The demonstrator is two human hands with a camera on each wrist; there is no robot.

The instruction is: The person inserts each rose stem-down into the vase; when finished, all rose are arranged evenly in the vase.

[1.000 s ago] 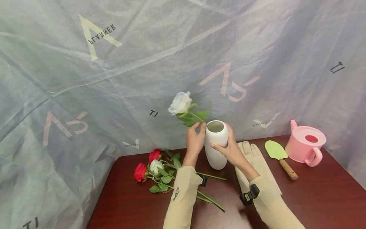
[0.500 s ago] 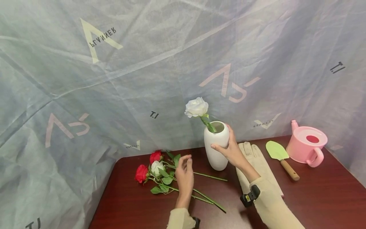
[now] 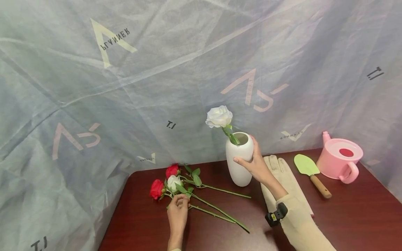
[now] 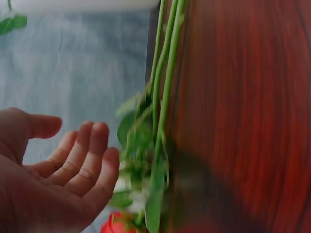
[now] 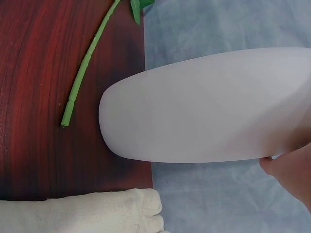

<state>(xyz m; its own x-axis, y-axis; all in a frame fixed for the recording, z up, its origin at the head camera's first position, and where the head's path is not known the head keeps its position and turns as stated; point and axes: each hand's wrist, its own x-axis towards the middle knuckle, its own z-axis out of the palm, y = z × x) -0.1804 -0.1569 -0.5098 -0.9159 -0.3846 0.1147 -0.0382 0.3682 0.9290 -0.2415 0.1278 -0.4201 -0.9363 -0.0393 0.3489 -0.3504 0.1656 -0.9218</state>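
Head view: the right hand [image 3: 258,165] curls thumb and fingers round a smooth, matte white vase [image 3: 238,167], upright near the back edge of the red-brown, wood-grained table [image 3: 141,223]; a ruffled white rose [image 3: 219,116] leans from its round mouth. The left hand [image 3: 178,212], its thumb and fingers apart and gripping nothing, is near two layered red roses [image 3: 156,189], their slender green stems [image 3: 216,211] lying on the table. Rightward are a creased cream glove [image 3: 287,177], a flat-bladed green trowel [image 3: 306,165] with wooden handle and a rounded pink watering can [image 3: 333,164].

The bare left hand [image 3: 178,211] extends forward, fingers [image 4: 97,141] loosely bent; the bare right hand [image 3: 258,166] curves in a grip, thumb [image 3: 242,162] spread apart.
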